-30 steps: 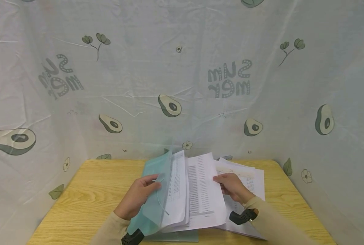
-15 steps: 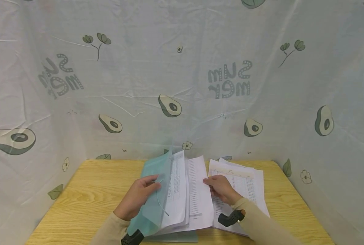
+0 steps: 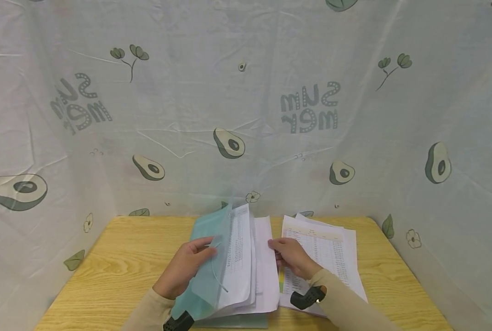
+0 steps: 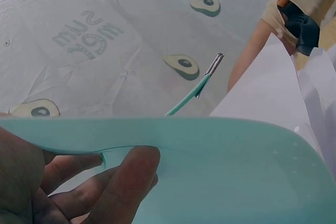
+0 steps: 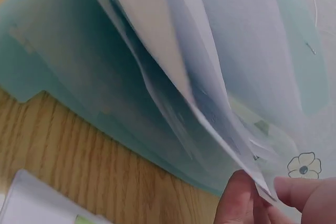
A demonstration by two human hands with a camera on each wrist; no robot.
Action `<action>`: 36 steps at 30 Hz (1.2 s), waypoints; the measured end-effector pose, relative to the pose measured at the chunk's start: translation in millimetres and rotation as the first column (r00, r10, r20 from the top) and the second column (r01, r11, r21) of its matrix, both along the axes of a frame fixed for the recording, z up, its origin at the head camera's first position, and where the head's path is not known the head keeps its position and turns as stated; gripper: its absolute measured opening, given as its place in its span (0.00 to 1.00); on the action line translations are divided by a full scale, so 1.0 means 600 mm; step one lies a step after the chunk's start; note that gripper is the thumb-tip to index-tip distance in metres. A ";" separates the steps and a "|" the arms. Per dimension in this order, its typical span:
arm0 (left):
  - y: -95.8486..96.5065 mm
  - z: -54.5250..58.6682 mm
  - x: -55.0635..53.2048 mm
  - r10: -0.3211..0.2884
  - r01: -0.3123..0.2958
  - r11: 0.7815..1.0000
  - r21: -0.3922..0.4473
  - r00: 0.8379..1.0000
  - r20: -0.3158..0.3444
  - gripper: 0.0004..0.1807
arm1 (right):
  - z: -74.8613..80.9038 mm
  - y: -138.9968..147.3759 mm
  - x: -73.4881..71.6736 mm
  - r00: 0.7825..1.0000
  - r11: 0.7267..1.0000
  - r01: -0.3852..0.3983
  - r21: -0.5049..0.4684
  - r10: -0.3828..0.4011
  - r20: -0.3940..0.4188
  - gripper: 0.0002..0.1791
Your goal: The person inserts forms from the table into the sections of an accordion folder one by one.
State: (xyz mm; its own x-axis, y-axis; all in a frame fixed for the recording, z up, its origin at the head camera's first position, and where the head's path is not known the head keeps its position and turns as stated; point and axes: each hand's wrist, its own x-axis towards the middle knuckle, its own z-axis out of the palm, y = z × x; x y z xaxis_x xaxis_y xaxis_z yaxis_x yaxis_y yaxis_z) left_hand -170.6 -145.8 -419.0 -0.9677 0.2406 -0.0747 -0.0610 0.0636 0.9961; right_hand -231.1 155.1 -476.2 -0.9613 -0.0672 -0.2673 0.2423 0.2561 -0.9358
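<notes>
Left hand (image 3: 186, 266) is pinching the edge of the front cover of a teal see-through folder (image 3: 209, 225), thumb on one face and fingers behind; that grip is closing firmly on the plastic. The folder is standing part-open at the middle of the wooden tabletop (image 3: 138, 259), cover tilting upward, a flat teal edge showing beneath at the near side. A thin cord (image 3: 214, 276) is dangling from the cover; the left wrist view is showing its metal tip.

White printed sheets (image 3: 238, 257) are leaning inside the folder, fanning out rightward. Right hand (image 3: 293, 257) is pinching the free edge of the rightmost sheet (image 3: 266, 269) between thumb and fingers, bending the paper away from the rest. Whether that grip is taking one leaf or several, I cannot tell.

To the right, a loose stack of papers (image 3: 322, 239) is lying on the tabletop, the right hand hovering over its left part. The top page is showing a printed table under a pale orange band.

Beige sleeves (image 3: 150, 310) are covering both forearms. Behind, a pale curtain (image 3: 179, 101) is hanging, patterned with avocados and mirrored lettering.
</notes>
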 end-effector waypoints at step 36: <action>0.002 -0.002 0.001 -0.012 0.012 1.000 0.011 1.000 0.006 0.27 | -0.035 0.041 0.041 0.980 0.982 -0.149 -0.116 0.163 0.118 0.17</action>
